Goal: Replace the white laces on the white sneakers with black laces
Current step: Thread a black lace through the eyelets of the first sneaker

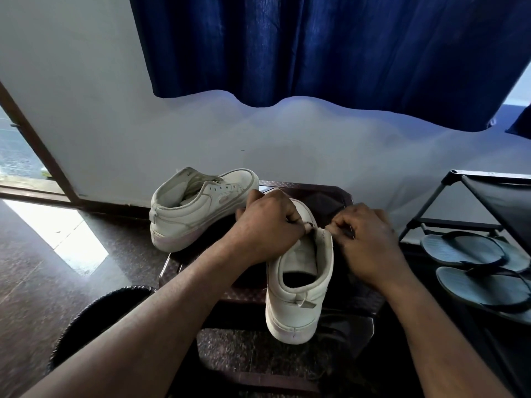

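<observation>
Near sneaker point(298, 285): stands upright on a dark stool point(330, 193), heel toward the wearer and toe pointing away, between the two hands.
Left hand point(267, 225): lies over the front of the shoe with fingers curled, gripping the upper at the top of the eyelet row.
Right hand point(365, 239): just beside the collar, fingertips pinched on a thin dark strand, seemingly the black lace point(349, 234).
Step in hand: judging by the grip, threading black lace through the upper eyelets of this shoe.
Next move: calls for steadying the upper, feeding the lace tip through an eyelet and drawing the slack through evenly.
Far sneaker point(201, 208): on the stool's back left corner, tipped on its side, apart from the hands.
Hidden: the left hand covers the lacing and toe, so how many eyelets are filled cannot be told.
Blur: the right fingertips are smeared, so the lace tip is unclear.
Unclear: no white lace can be made out.
</observation>
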